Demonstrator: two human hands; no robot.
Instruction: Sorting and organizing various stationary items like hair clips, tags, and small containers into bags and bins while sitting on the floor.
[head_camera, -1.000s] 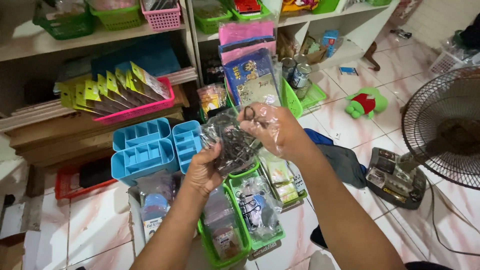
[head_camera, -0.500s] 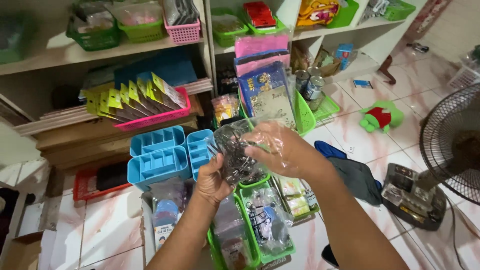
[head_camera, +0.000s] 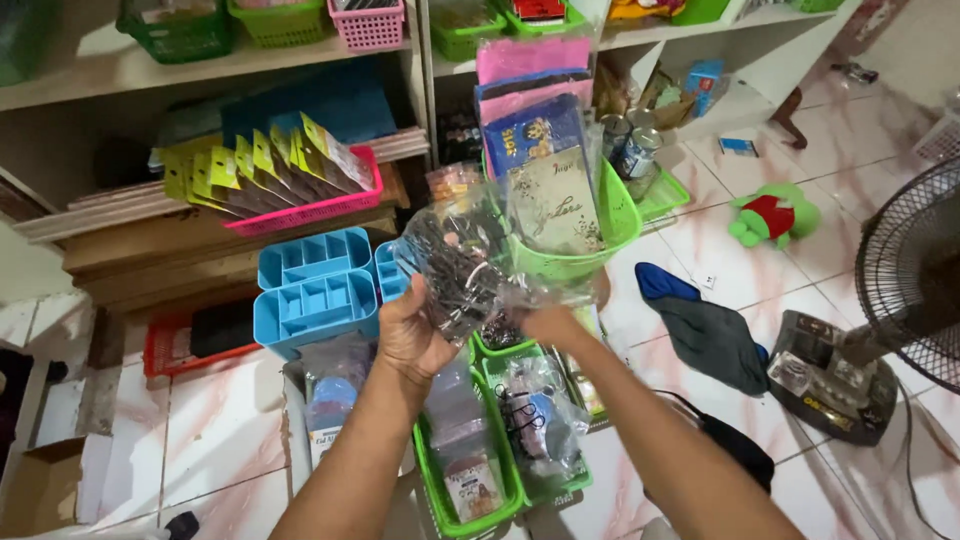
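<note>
Holding a clear plastic bag (head_camera: 462, 265) full of small dark clips or pins up in front of the shelves, the person has the left hand (head_camera: 415, 335) cupped under its lower left corner, thumb and fingers pinching the film. The right hand (head_camera: 548, 322) grips the bag's lower right edge, though its fingers sit behind crinkled plastic and I cannot tell how tightly they close.

My worry is the bag itself: the plastic looks thin and slack, and the load bunches toward the left side. If either pinch loosens, or if the top is open, the small pieces could spill down into the 2 green baskets (head_camera: 470, 500) directly beneath, or scatter across the tiled floor (head_camera: 220, 430), where they would be tedious to pick out. A tilt toward the blue divided trays (head_camera: 315, 290) could drop them into those compartments too.

Much is hard to read. The bag's mouth is lost against the larger green tub (head_camera: 600, 250) of packets behind it, so I cannot say whether it is sealed. What exactly the dark pieces are stays unclear through the glare. The standing fan (head_camera: 915, 280) is cut off at the right edge, and the upper shelf baskets (head_camera: 370, 25) are cropped at the top.
</note>
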